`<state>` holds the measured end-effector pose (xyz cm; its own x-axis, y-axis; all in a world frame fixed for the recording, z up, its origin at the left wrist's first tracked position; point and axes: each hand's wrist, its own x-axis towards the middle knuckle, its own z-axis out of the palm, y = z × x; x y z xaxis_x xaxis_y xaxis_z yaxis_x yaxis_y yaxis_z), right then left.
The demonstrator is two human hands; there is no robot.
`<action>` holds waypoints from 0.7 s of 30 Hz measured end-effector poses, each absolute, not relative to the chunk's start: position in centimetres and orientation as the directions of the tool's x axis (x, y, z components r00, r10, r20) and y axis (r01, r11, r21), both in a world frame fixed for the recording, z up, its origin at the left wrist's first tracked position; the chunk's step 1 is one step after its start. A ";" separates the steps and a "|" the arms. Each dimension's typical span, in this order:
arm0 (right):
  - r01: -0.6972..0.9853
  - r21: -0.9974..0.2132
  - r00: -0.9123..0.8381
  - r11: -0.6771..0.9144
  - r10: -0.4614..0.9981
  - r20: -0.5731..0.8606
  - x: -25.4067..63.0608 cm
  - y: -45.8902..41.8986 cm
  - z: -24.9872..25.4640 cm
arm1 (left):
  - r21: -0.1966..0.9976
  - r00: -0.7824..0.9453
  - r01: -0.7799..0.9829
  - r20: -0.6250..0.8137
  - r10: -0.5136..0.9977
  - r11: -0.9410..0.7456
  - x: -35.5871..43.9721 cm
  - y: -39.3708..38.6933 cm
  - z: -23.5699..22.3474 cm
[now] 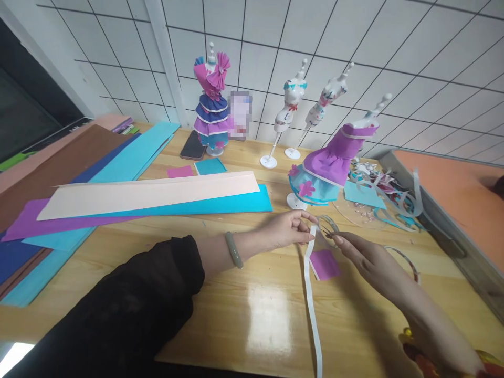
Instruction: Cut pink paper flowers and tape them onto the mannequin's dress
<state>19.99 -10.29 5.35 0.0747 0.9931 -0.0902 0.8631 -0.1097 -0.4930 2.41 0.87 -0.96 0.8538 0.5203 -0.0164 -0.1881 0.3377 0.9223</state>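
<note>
My left hand, with a jade-coloured bangle on the wrist, is closed in a pinch on the upper end of a narrow white strip. From the fingers the strip runs down over the table toward the bottom of the view. Close by on the right, my right hand is closed on a thin, dark, two-pronged tool, whose points face the left fingers; its exact kind is unclear. Just behind the tool lies a pale ring-shaped roll. A small purple paper square lies below both hands.
Long coloured paper sheets cover the left side. At the back stand a dressed mini mannequin, two bare ones and a purple-skirted one. Scraps lie right, beside a raised edge. A phone lies behind.
</note>
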 end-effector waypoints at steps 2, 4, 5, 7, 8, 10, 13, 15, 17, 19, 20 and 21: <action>0.887 -0.438 0.090 -0.144 0.986 -0.143 20.1 -9.9 6.2 | 0.931 0.857 -0.184 -0.005 0.515 0.316 2.5 0.9 -1.0; 0.901 -0.406 0.082 -0.155 0.978 -0.191 20.1 -9.4 6.9 | 0.944 0.861 -0.183 0.019 0.508 0.275 2.5 0.9 -1.1; 0.905 -0.398 0.066 -0.148 0.975 -0.211 20.0 -9.2 7.1 | 0.951 0.863 -0.184 0.034 0.504 0.250 2.5 0.9 -1.1; 0.914 -0.388 0.026 -0.122 0.970 -0.243 20.0 -8.8 7.4 | 0.959 0.864 -0.195 0.069 0.498 0.205 2.5 0.9 -1.2; 0.918 -0.380 0.011 -0.111 0.967 -0.256 20.0 -8.7 7.5 | 0.961 0.866 -0.201 0.084 0.494 0.189 2.5 0.9 -1.2; 0.929 -0.354 0.004 -0.104 0.962 -0.273 19.9 -8.4 7.6 | 0.961 0.872 -0.212 0.104 0.479 0.177 2.5 0.8 -1.3; 0.942 -0.319 0.011 -0.100 0.963 -0.270 19.7 -8.1 7.6 | 0.958 0.883 -0.215 0.109 0.457 0.188 2.6 0.8 -1.2; 0.945 -0.311 0.014 -0.098 0.965 -0.262 19.6 -8.0 7.7 | 0.958 0.886 -0.212 0.105 0.452 0.192 2.6 0.8 -1.2; 0.946 -0.308 0.018 -0.103 0.964 -0.266 19.4 -8.0 7.8 | 0.960 0.886 -0.211 0.107 0.451 0.185 2.6 0.7 -1.3; 0.946 -0.304 0.024 -0.116 0.957 -0.290 19.2 -8.0 8.0 | 0.962 0.886 -0.212 0.115 0.449 0.173 2.6 0.7 -1.3; 0.946 -0.299 0.027 -0.123 0.951 -0.307 19.2 -8.0 8.1 | 0.963 0.887 -0.212 0.118 0.446 0.168 2.6 0.7 -1.3; 0.947 -0.294 0.030 -0.131 0.946 -0.324 19.2 -8.0 8.2 | 0.964 0.889 -0.210 0.119 0.443 0.164 2.6 0.7 -1.3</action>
<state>19.15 -7.97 8.22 0.0303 0.9455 -0.3241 0.9469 -0.1310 -0.2935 2.61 0.69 -1.31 0.8888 0.4426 0.1186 -0.2103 0.1642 0.9638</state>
